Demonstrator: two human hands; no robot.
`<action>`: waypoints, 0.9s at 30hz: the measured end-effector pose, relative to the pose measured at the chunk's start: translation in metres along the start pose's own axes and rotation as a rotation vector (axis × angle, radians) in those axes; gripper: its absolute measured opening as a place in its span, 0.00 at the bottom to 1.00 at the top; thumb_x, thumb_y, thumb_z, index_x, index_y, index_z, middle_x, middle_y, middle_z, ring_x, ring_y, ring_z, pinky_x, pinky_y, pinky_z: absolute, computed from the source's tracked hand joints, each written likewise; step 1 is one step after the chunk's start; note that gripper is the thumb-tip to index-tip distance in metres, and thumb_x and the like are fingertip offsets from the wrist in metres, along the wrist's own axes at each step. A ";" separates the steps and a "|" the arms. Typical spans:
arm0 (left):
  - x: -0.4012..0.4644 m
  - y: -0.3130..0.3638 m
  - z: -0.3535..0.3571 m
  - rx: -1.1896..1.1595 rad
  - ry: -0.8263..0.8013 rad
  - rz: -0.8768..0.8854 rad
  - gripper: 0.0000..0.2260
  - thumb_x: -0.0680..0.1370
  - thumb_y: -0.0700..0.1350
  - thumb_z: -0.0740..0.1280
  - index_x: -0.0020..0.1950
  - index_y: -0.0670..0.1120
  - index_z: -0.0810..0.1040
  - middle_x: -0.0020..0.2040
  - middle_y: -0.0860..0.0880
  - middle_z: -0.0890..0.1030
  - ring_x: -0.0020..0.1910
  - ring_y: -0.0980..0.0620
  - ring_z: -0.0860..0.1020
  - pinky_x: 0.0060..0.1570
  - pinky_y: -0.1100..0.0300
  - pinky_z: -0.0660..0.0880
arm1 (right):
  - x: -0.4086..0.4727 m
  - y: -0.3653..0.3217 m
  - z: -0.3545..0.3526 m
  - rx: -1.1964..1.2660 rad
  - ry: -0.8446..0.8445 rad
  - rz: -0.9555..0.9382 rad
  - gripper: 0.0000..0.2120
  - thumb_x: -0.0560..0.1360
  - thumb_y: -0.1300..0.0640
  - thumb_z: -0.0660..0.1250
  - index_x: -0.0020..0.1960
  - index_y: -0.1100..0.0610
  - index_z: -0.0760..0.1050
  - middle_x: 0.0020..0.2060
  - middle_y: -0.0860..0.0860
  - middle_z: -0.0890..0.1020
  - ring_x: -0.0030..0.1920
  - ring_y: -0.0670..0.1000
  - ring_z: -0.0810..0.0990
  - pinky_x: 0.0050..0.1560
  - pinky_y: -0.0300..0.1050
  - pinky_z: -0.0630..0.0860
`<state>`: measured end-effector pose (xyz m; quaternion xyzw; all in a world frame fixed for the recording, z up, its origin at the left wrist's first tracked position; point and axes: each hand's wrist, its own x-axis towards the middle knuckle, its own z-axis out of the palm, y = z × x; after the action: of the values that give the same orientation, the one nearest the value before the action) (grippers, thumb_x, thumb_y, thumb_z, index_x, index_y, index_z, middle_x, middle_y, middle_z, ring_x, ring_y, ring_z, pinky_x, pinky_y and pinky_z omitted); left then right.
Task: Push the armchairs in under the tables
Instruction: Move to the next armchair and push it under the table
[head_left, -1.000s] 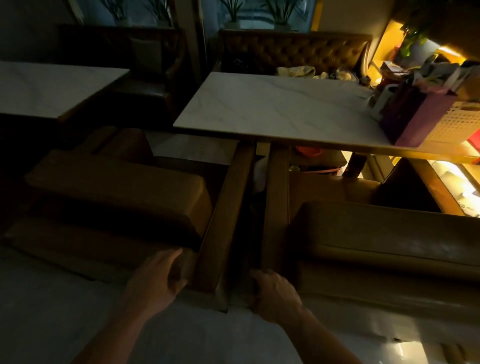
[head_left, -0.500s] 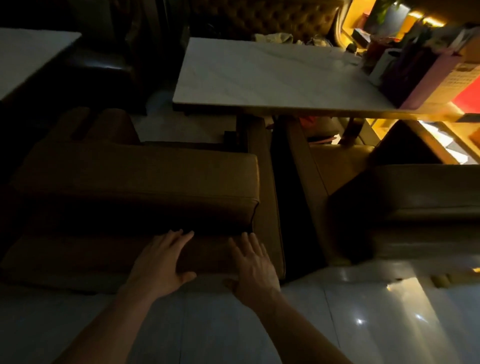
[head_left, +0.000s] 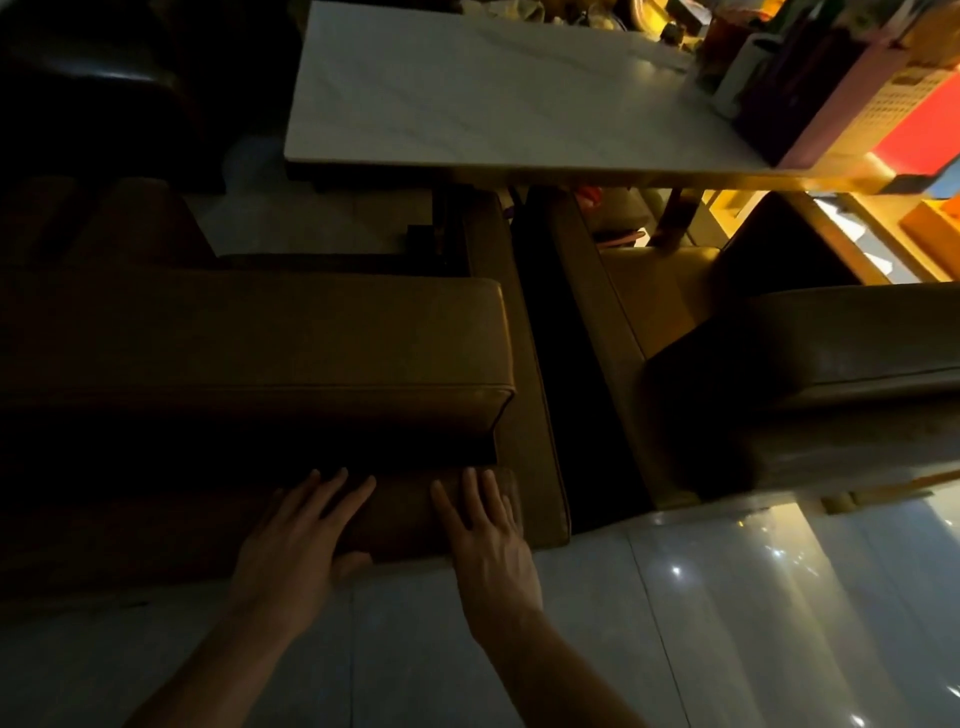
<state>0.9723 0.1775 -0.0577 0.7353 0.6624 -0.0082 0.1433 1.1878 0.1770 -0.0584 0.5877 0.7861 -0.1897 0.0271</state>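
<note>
A brown leather armchair (head_left: 270, 338) stands with its back toward me, left of centre. Its right armrest reaches under the near edge of the white marble table (head_left: 467, 93). My left hand (head_left: 296, 540) lies flat on the lower rear of the chair back, fingers spread. My right hand (head_left: 488, 535) presses flat beside it, near the chair's right rear corner. A second brown armchair (head_left: 810, 364) stands to the right, its front part under the same table. A dark gap separates the two chairs.
Bags, a pink box and other items (head_left: 810, 78) crowd the table's right end. A dark seat (head_left: 88, 93) sits at far left. A lit yellow shelf (head_left: 883, 228) runs along the right. Glossy tiled floor (head_left: 727, 623) lies beneath me.
Both hands shifted from the gap between the two chairs onto the back of the left armchair. The view has come closer and lower, and the table now looms nearer.
</note>
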 end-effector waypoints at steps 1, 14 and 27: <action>0.000 0.000 0.000 0.002 -0.002 -0.004 0.35 0.76 0.64 0.63 0.78 0.64 0.49 0.80 0.57 0.53 0.79 0.50 0.51 0.71 0.48 0.62 | 0.001 0.000 0.000 0.005 0.001 0.000 0.41 0.80 0.64 0.61 0.81 0.47 0.38 0.80 0.58 0.38 0.79 0.62 0.33 0.78 0.57 0.39; 0.014 0.009 0.010 -0.001 0.033 -0.003 0.35 0.76 0.62 0.65 0.78 0.62 0.53 0.79 0.54 0.58 0.78 0.47 0.54 0.73 0.45 0.60 | 0.010 0.014 -0.004 0.007 0.047 0.009 0.44 0.77 0.64 0.66 0.81 0.48 0.41 0.81 0.59 0.41 0.79 0.61 0.36 0.80 0.58 0.42; 0.016 0.019 -0.002 -0.014 -0.059 -0.051 0.38 0.74 0.61 0.68 0.79 0.60 0.52 0.80 0.52 0.55 0.78 0.46 0.51 0.73 0.45 0.58 | 0.008 0.009 -0.020 -0.049 -0.001 0.021 0.38 0.80 0.57 0.64 0.82 0.50 0.44 0.81 0.59 0.44 0.80 0.62 0.40 0.80 0.59 0.47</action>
<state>0.9920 0.1925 -0.0551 0.7167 0.6763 -0.0289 0.1678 1.1971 0.1929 -0.0447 0.5951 0.7841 -0.1705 0.0440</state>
